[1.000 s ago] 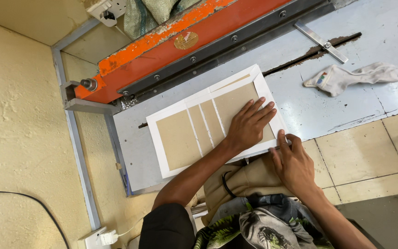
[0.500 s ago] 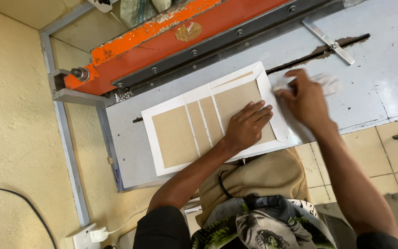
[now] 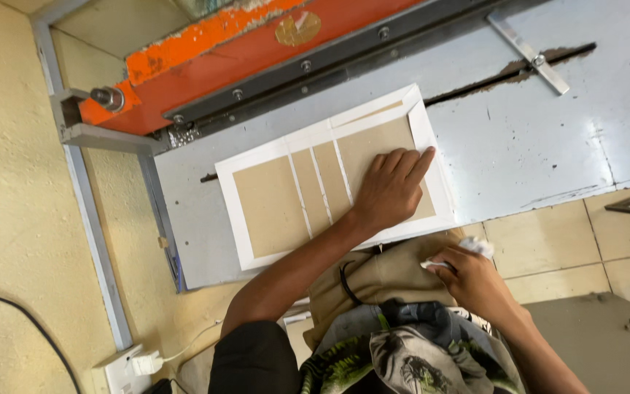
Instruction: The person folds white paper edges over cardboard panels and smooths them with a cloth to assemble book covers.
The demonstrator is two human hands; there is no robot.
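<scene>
Book-cover blank (image 3: 329, 179) — a white rectangular paper sheet with four brown greyboard panels laid on it, two wide ones and two narrow strips between them — lies tilted across the middle of the frame on the pale blue-grey metal surface (image 3: 534, 146), its upper edge just beside the dark steel bar of the orange-painted board cutter (image 3: 257, 51) that runs across the top. From my remote seat I judge the boards to be already placed: all four sit in line with thin white gaps between them and a white margin showing all round. That margin lies flat and unfolded on every side I can see, so the turning-in of the edges looks not yet done; the corners of the sheet also appear uncut, though the far right corner is hard to read.

My left hand (image 3: 391, 190) presses flat on the right-hand wide panel, fingers spread and pointing toward the upper right, palm down; it is released, gripping nothing, only bearing on the board. My right hand (image 3: 475, 281) is off the surface at the lower right of the frame, over my lap, with its grip clenched round a small crumpled white cloth (image 3: 475, 248), a tuft of which sticks out above the knuckles.

A slim metal ruler-like bar (image 3: 528, 52) rests at the upper right of the surface, well apart from the blank. A white wall socket with a plug (image 3: 134, 365) sits at the lower left.
</scene>
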